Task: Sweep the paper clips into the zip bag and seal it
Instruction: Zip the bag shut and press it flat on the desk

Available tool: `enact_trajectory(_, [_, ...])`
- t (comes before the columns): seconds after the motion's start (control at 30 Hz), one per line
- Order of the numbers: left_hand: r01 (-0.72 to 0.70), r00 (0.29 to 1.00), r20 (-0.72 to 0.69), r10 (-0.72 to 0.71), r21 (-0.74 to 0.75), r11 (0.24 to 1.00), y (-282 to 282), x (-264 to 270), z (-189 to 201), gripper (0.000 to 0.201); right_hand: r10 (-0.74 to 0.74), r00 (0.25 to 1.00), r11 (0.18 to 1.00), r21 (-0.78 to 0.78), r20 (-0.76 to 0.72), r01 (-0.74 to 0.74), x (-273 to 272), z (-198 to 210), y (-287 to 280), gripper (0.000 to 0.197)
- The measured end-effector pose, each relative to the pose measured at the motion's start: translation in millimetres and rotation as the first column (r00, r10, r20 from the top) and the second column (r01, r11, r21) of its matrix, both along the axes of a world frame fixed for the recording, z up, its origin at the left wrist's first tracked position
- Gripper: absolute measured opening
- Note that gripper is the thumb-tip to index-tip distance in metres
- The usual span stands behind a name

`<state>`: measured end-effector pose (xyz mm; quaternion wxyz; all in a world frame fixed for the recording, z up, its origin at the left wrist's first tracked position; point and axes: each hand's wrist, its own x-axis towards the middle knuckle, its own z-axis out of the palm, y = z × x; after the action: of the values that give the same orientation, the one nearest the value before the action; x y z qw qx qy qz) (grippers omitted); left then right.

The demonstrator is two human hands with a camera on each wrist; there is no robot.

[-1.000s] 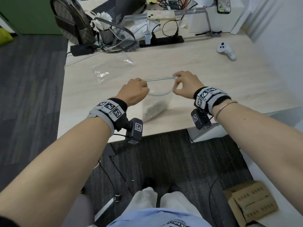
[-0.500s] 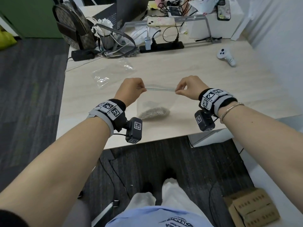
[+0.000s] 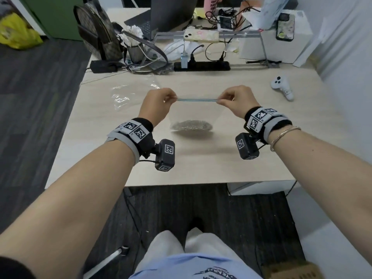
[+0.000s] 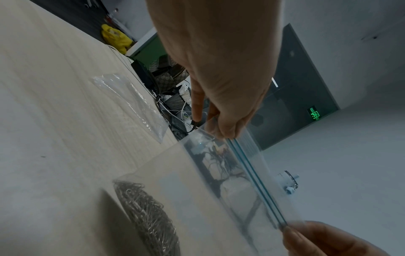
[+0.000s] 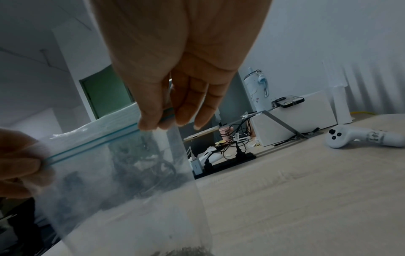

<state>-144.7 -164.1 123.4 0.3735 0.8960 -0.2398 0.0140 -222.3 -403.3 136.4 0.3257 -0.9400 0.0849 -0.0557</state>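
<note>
A clear zip bag point(image 3: 196, 112) hangs upright over the wooden desk point(image 3: 221, 162), its blue zip strip point(image 3: 196, 100) stretched taut and level. A heap of silver paper clips point(image 3: 191, 125) lies in the bag's bottom, which rests on the desk. My left hand point(image 3: 161, 101) pinches the strip's left end and my right hand point(image 3: 234, 100) pinches its right end. In the left wrist view the left hand point(image 4: 221, 131) holds the bag point(image 4: 197, 199) above the paper clips point(image 4: 149, 216). In the right wrist view the right hand point(image 5: 157, 119) pinches the strip point(image 5: 94, 143), whose two lines lie close together.
A second, empty clear bag point(image 3: 130, 95) lies on the desk to the left. A white controller point(image 3: 281, 87) sits at the right. A black power strip point(image 3: 201, 66), cables, a backpack point(image 3: 96, 31) and phones crowd the back edge.
The bag's mouth, held open in an oval a second ago, has been pulled flat into a straight line. The bag moved farther onto the desk and its clips now spread along the bottom.
</note>
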Motion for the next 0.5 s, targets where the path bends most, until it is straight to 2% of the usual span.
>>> enact_trajectory(0.13, [0.022, 1.000, -0.009, -0.021, 0.166, 0.986, -9, -2, -11, 0.010, 0.055, 0.996, 0.998, -0.032, -0.067, -0.058, -1, -11, -5, 0.011])
enact_trajectory(0.3, [0.029, 0.999, -0.001, -0.032, 0.422, 0.906, -20, 0, -12, 0.017, 0.071, 0.993, 0.997, -0.010, -0.096, -0.072, 1, -21, -11, 0.010])
enact_trajectory(0.4, [0.117, 0.993, -0.032, -0.115, 0.453, 0.884, -33, 3, -9, 0.033, 0.085, 0.991, 0.996, 0.013, -0.107, -0.084, 2, -20, -17, 0.009])
enact_trajectory(0.5, [0.138, 0.983, 0.044, -0.176, 0.449, 0.883, -50, 4, -7, 0.026, 0.112, 0.989, 0.994, 0.004, -0.101, -0.112, 4, -18, -17, 0.009])
